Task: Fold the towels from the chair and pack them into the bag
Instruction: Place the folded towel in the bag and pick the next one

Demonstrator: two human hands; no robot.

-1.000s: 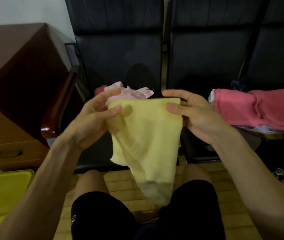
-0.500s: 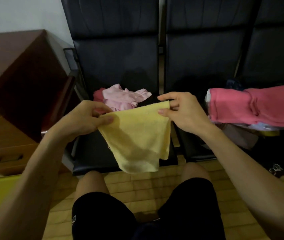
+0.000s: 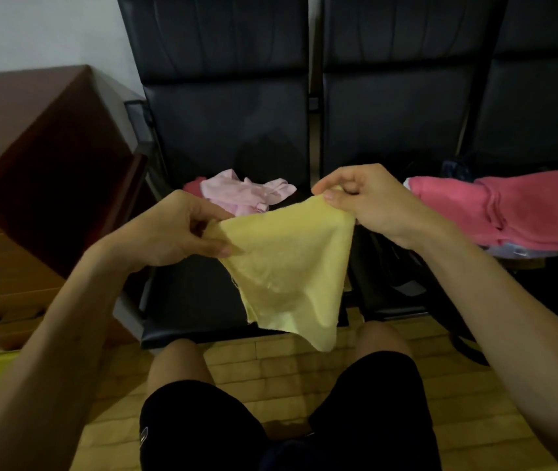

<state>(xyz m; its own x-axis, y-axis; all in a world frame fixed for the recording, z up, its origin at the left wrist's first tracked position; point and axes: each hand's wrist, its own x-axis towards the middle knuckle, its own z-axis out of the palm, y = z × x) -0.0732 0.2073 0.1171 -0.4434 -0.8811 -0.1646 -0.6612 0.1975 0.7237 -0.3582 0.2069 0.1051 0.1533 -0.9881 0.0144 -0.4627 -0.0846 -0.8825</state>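
Hands now stand wider apart than half a second ago, stretching the yellow towel (image 3: pixel 287 266) taut. The left hand (image 3: pixel 175 229) pinches its corner at 9 o'clock and the right hand (image 3: pixel 365 202) pinches the corner at 1 o'clock, with the cloth hanging over the chair seat (image 3: pixel 185 300). Folding looks half done; next, the corners must meet squarely. The bag, perhaps the dark shape at 3 o'clock under the folded pink stack (image 3: pixel 508 209), is hard to make out.

The left hand (image 3: pixel 168 232), reaching in from the near left, pinches the towel's (image 3: pixel 287 263) left corner between its thumb and curled fingers. The right hand (image 3: pixel 376 202), reaching in from the near right and held slightly farther and higher, pinches the right corner with its fingers curled.
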